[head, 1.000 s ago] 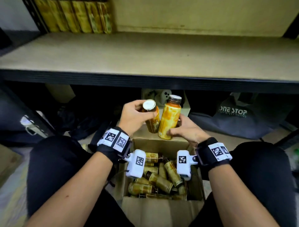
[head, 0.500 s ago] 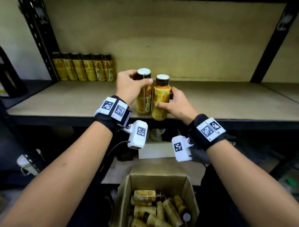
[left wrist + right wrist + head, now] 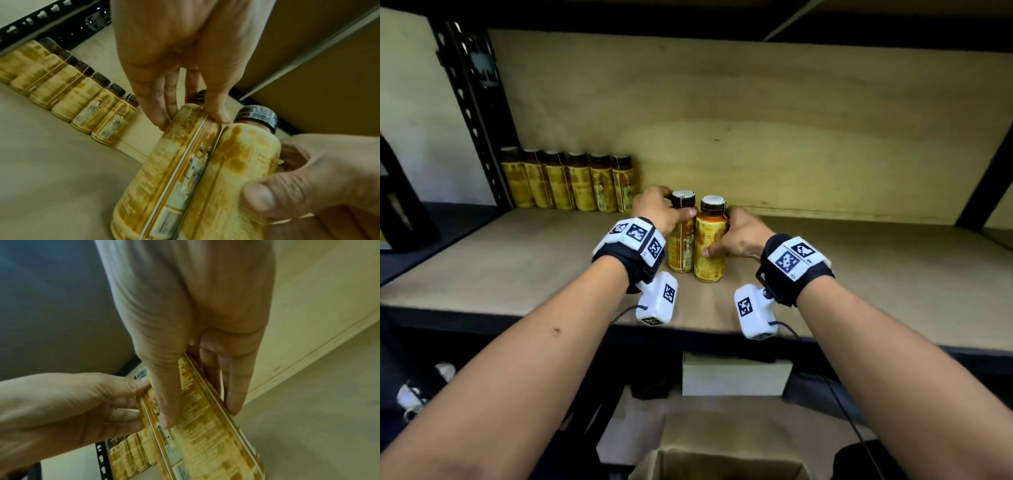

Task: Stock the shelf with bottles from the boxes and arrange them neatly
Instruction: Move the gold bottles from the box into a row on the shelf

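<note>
1. Six bottles [image 3: 567, 183] in a row at the back of one shelf [image 3: 859, 274].
2. Two more bottles [image 3: 697, 240] held upright, side by side.
3. Two hands [image 3: 739, 236].
4. One box [image 3: 719, 462] below.

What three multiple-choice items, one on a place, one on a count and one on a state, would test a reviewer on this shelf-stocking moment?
1. Where is the row of bottles?
A. at the back left of the shelf
B. at the shelf's front edge
C. inside the cardboard box

2. How many bottles stand in that row?
A. three
B. six
C. nine

3. What are the hands doing?
A. both hang idle
B. only the right holds a bottle
C. each has its grip on one upright bottle

Answers:
1 A, the row stands against the back panel beside the black upright post on the shelf.
2 B, six caps show side by side.
3 C, the left hand grips the left bottle near its cap, and the right hand wraps the right bottle.
</note>
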Action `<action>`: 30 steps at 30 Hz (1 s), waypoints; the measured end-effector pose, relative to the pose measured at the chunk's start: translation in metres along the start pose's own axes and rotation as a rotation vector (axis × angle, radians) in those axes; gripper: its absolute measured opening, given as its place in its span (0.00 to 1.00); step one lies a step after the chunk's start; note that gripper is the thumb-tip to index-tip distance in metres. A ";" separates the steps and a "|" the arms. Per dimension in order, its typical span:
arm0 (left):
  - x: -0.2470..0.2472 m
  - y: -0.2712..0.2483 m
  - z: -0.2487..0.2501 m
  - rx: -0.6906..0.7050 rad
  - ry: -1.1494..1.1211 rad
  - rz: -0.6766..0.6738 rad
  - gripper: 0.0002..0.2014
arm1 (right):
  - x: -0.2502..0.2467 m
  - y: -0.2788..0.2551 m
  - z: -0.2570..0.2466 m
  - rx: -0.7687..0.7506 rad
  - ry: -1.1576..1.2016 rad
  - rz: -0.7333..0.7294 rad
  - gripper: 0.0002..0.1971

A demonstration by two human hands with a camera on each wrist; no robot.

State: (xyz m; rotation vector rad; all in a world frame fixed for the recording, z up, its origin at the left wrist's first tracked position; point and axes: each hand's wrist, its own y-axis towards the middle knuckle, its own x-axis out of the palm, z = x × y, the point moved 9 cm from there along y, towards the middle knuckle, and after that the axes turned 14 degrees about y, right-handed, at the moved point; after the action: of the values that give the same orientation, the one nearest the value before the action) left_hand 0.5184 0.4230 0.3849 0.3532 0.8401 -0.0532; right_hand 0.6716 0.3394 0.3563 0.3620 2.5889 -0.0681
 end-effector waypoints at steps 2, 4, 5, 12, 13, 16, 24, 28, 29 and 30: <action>0.002 0.023 -0.002 0.009 0.080 -0.003 0.29 | 0.008 0.027 -0.006 0.010 -0.063 -0.021 0.31; 0.004 0.046 -0.005 0.018 0.142 0.003 0.26 | 0.011 0.054 -0.010 0.012 -0.108 0.004 0.32; 0.005 0.059 -0.007 0.023 0.173 0.009 0.26 | 0.013 0.066 -0.011 0.020 -0.116 0.022 0.34; 0.015 0.142 -0.039 -0.023 0.287 0.023 0.27 | 0.027 0.143 -0.014 0.018 -0.090 0.059 0.39; 0.016 0.152 -0.042 -0.026 0.295 0.023 0.27 | 0.028 0.153 -0.014 0.015 -0.083 0.063 0.38; 0.015 0.179 -0.047 -0.037 0.332 0.047 0.26 | 0.033 0.179 -0.015 0.005 -0.066 0.069 0.37; 0.013 0.209 -0.058 -0.025 0.402 0.118 0.20 | 0.046 0.230 -0.028 -0.029 -0.067 0.118 0.37; 0.022 0.204 -0.058 0.012 0.376 0.074 0.19 | 0.053 0.235 -0.043 -0.029 -0.111 0.114 0.37; 0.024 0.197 -0.058 0.024 0.341 0.036 0.21 | 0.053 0.231 -0.043 -0.015 -0.099 0.089 0.38; 0.024 0.187 -0.057 0.038 0.294 0.000 0.25 | 0.051 0.224 -0.040 0.011 -0.079 0.059 0.40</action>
State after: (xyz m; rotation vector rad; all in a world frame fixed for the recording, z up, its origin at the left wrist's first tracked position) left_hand 0.5281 0.6198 0.3851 0.4024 1.1309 -0.0177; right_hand 0.6697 0.5727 0.3700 0.4306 2.4986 -0.0745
